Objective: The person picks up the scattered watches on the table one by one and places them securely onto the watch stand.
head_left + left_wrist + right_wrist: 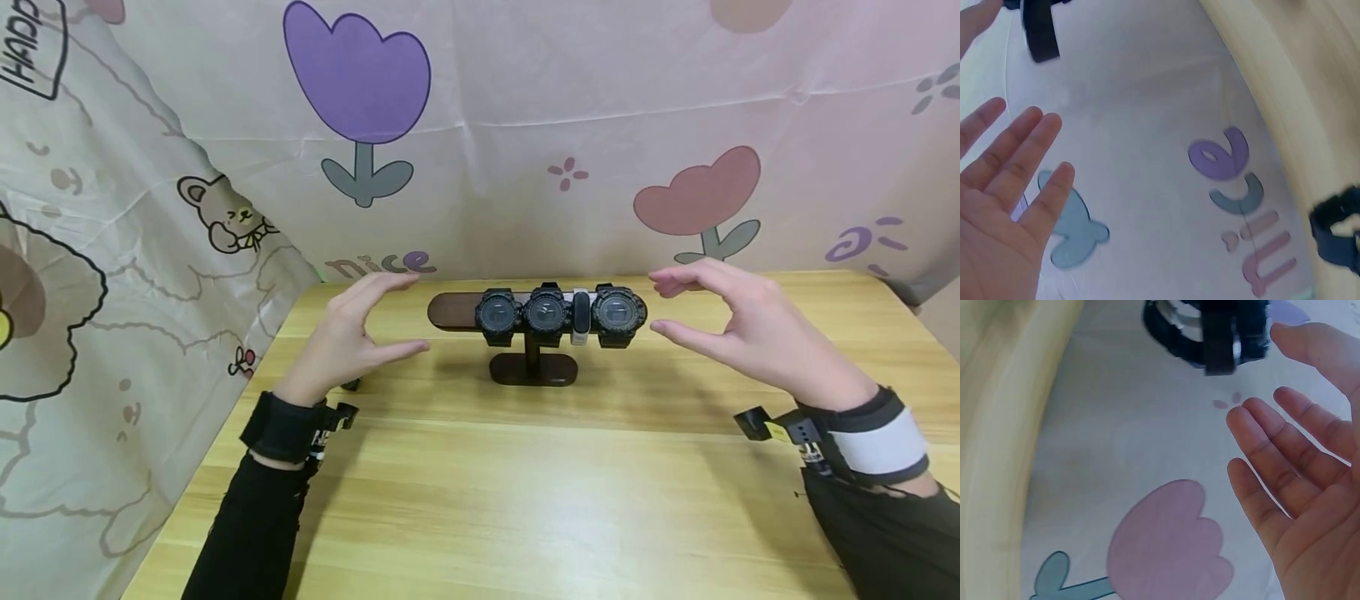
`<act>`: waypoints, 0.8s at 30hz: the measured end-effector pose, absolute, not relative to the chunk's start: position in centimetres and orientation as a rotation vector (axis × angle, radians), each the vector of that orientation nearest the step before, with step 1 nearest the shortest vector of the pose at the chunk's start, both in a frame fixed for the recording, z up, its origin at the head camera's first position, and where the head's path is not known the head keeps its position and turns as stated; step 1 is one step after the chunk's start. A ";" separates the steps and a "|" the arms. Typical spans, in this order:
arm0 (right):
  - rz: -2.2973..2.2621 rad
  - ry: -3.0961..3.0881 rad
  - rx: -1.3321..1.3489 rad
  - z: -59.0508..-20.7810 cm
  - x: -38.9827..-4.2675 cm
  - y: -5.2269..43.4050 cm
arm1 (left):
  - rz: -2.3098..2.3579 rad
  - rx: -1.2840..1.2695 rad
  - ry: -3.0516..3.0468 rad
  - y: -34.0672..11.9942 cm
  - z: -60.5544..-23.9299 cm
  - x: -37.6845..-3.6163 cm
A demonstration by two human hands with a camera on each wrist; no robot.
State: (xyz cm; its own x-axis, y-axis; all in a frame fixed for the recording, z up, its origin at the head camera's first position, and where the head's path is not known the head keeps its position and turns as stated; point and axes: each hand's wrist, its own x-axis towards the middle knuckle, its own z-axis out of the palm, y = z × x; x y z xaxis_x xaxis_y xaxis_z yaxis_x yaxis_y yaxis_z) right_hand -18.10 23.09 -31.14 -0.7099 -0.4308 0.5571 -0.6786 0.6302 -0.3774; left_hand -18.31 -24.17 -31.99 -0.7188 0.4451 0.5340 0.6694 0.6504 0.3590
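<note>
A dark brown watch stand (453, 312) with a T-shaped bar and a flat foot stands toward the back of the table. Along its bar sit a black digital watch (498, 313) on the left, a second black watch (546, 312), a slim black-faced band with a pale strap (581, 313), and a third black watch (617, 312) at the right end. My left hand (356, 329) hovers off the bar's bare left end, thumb and fingers spread apart. Mirroring it, my right hand (742, 321) is held off the right end, thumb and fingers likewise apart. Neither hand touches anything.
On the table, a small black looped object (1334, 247) lies beneath my left hand, mostly hidden in the head view. The wooden table (525, 500) ends at a printed cloth (495, 192) hanging behind and on the left.
</note>
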 end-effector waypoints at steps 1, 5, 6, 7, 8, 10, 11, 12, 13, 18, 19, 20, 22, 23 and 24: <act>0.801 -2.430 0.881 -30.9 -17.9 23.0 | -0.771 -0.862 -2.477 -24.6 -32.1 -18.1; 0.779 -2.380 0.936 -30.2 -17.3 22.6 | -0.762 -0.813 -2.508 -26.1 -32.7 -17.6; 0.776 -2.356 0.961 -30.1 -17.2 22.5 | -0.753 -0.809 -2.514 -26.5 -32.8 -17.5; 0.780 -2.327 0.988 -30.0 -17.1 22.4 | -0.742 -0.810 -2.517 -26.8 -33.0 -17.4; 0.785 -2.296 1.018 -29.9 -17.0 22.2 | -0.727 -0.813 -2.519 -27.1 -33.2 -17.4; 0.797 -2.241 1.070 -29.7 -16.7 21.9 | -0.699 -0.818 -2.519 -27.7 -33.5 -17.2; 0.808 -2.206 1.101 -29.6 -16.6 21.6 | -0.683 -0.818 -2.518 -28.0 -33.7 -17.1; 0.819 -2.176 1.128 -29.5 -16.5 21.4 | -0.673 -0.815 -2.520 -28.2 -33.8 -17.0; 0.826 -2.152 1.149 -29.4 -16.3 21.2 | -0.663 -0.808 -2.520 -28.5 -34.0 -16.9; 0.804 -2.074 1.237 -29.0 -15.3 20.0 | -0.618 -0.768 -2.552 -29.7 -34.5 -16.3; 0.793 -2.065 1.254 -28.9 -15.2 19.8 | -0.600 -0.764 -2.558 -30.0 -34.6 -16.3; 0.786 -2.057 1.272 -28.9 -15.0 19.5 | -0.588 -0.763 -2.565 -30.2 -34.7 -16.2; 0.779 -2.041 1.308 -28.8 -14.7 19.0 | -0.556 -0.758 -2.577 -30.6 -34.8 -16.1; 0.775 -2.027 1.326 -28.8 -14.6 18.8 | -0.540 -0.757 -2.581 -30.7 -34.9 -16.0; 0.773 -2.015 1.343 -28.9 -14.4 18.6 | -0.525 -0.756 -2.585 -30.9 -35.0 -16.0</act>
